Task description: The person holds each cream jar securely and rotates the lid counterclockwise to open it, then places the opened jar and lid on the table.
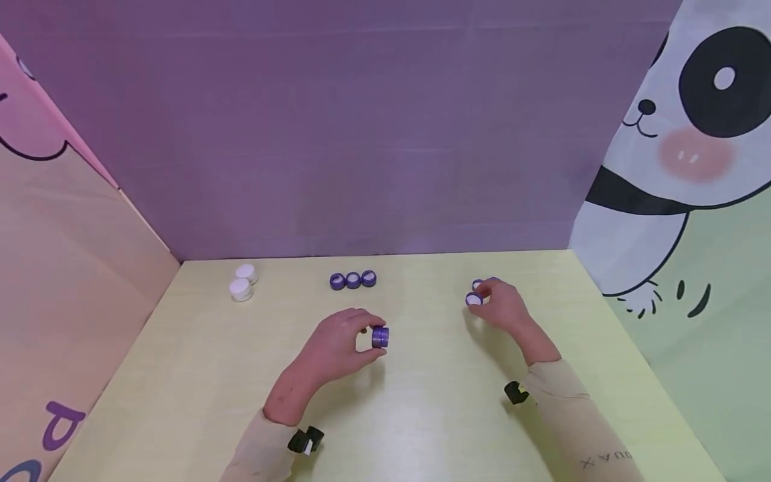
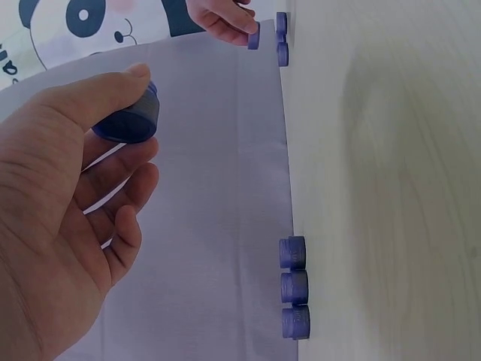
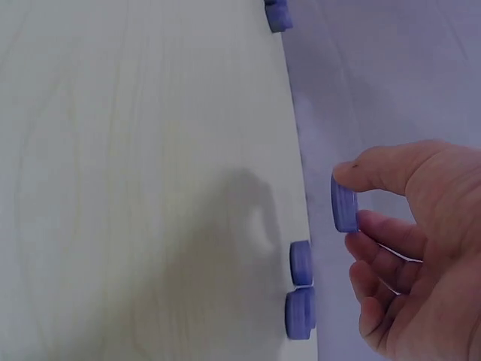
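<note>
Purple wall (image 1: 361,134) at the back, pale wood-grain table (image 1: 434,408) in front. L hand (image 1: 334,345) is clamped, thumb and fingertips, on a small purple container (image 1: 380,337), held on its side above the tabletop, approx. mid-table. R hand (image 1: 506,309) pinches a purple lid (image 1: 474,299) btwn thumb and fingers, also raised, its white inside facing the head cam. Just beyond the R fingers, two more purple pieces (image 3: 301,313) sit side by side nr the back edge; prob. lids too, but they're partly hidden in the head view. Farther out, mid-back: row of three purple pieces (image 1: 353,280), open side up. Far L, nr the back corner: two white containers (image 1: 241,290), one just behind the other. Panda picture (image 1: 701,154) on the R wall; pinkish panel (image 1: 66,254) on the L.
</note>
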Demonstrator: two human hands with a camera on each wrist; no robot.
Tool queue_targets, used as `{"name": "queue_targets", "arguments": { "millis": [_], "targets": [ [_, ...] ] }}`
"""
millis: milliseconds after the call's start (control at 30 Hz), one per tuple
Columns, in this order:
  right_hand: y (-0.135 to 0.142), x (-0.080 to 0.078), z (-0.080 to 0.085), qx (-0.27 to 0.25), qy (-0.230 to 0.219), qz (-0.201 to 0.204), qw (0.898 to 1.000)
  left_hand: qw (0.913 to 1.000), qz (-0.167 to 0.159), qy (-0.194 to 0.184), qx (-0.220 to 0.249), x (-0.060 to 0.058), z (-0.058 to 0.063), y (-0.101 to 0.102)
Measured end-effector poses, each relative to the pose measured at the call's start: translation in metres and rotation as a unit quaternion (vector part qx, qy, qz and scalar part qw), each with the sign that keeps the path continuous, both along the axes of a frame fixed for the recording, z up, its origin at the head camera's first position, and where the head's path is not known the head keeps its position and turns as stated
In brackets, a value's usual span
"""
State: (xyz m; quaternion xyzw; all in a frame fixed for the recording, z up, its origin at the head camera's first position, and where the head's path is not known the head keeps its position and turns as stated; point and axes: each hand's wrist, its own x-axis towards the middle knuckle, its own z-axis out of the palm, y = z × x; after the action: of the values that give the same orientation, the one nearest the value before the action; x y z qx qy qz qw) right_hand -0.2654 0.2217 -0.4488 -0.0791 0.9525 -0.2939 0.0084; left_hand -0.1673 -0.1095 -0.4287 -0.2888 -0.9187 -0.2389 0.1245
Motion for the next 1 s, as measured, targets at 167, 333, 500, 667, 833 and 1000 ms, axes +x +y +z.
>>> {"name": "queue_targets", "arguments": {
  "millis": [167, 333, 500, 667, 833, 1000],
  "targets": [
    [0.005, -0.007, -0.003, 0.017, -0.010, -0.017, 1.000, 0.9999, 0.005, -0.009, -0.005, -0.001, -0.001, -0.001],
    [0.010, -0.014, -0.009, 0.037, 0.009, -0.025, 0.999, 0.9999, 0.007, -0.011, -0.009, -0.001, -0.003, -0.002],
    [0.018, -0.021, -0.015, 0.056, 0.012, -0.028, 0.998, 0.9999, 0.007, -0.013, -0.009, -0.001, -0.002, -0.003],
    [0.022, -0.026, -0.017, 0.060, -0.001, -0.027, 0.998, 0.9996, 0.012, -0.019, -0.018, -0.002, -0.002, -0.003],
    [0.023, -0.028, -0.018, 0.068, -0.006, -0.031, 0.997, 0.9994, 0.017, -0.022, -0.022, -0.002, -0.002, -0.004],
    [0.022, -0.030, -0.019, 0.077, -0.010, -0.040, 0.996, 0.9987, 0.022, -0.036, -0.027, -0.002, -0.002, -0.004]
  ]
}}
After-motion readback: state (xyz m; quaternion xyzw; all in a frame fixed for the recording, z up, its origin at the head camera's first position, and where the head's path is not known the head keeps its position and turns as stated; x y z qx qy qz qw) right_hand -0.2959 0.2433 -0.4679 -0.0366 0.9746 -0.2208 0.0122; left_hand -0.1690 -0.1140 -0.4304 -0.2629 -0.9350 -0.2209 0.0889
